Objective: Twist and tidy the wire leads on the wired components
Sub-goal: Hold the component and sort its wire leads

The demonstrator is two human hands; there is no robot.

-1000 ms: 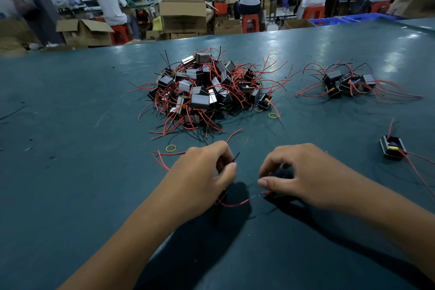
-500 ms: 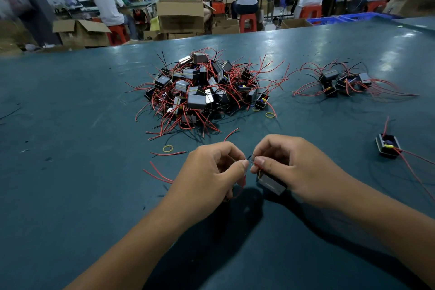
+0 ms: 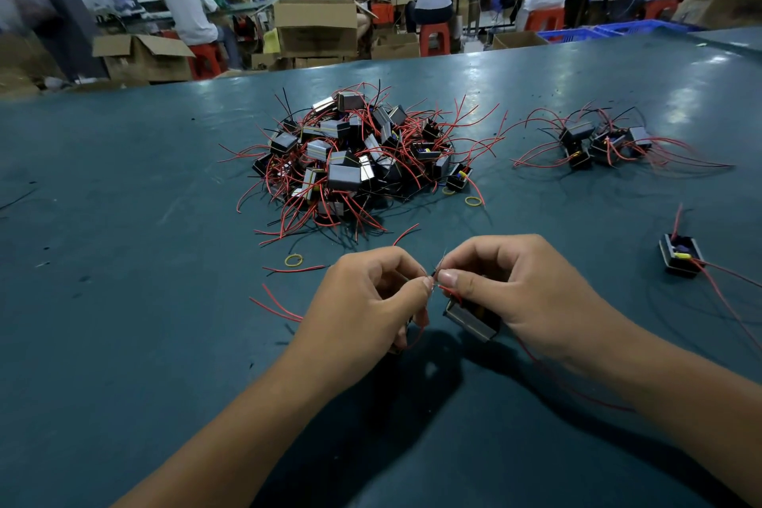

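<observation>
Component in hand: a small dark block with a pale metal edge (image 3: pixel 470 320), held just above the green table (image 3: pixel 123 301) near the front edge, tucked under the right hand.
Wire ends: the stripped tips (image 3: pixel 438 265) of its leads stick up between the two thumbs; a red lead (image 3: pixel 416 336) loops down under the left hand, and another red lead (image 3: pixel 577 390) trails off along the right forearm.
Left hand: the left hand (image 3: pixel 367 301) has its fingers curled, thumb and forefinger pinching the wire just below the tips.
Right hand: the right hand (image 3: pixel 515 289) cradles the component in its curled fingers, and its thumb and forefinger pinch the same leads right beside the left thumb.
Step, as I read it: twisting the bare ends of this one unit together; the thumbs touch at the wire, so the twist looks to be under way, not finished.
Next move calls for: rolling the pinched strands between the fingertips while the block is kept from turning, then laying the leads neatly and setting the unit aside.
Unsorted pile: a big heap of the same blocks with tangled red and black leads (image 3: pixel 350 161), well behind the hands.
Smaller group: a few units (image 3: pixel 602 142) to the right of the heap, leads spread wide.
Single unit: one lies alone (image 3: pixel 680 258) off to the right.
Loose bits: yellow rubber bands (image 3: pixel 293 260) and cut red wire pieces (image 3: pixel 295 269) between heap and hands.
</observation>
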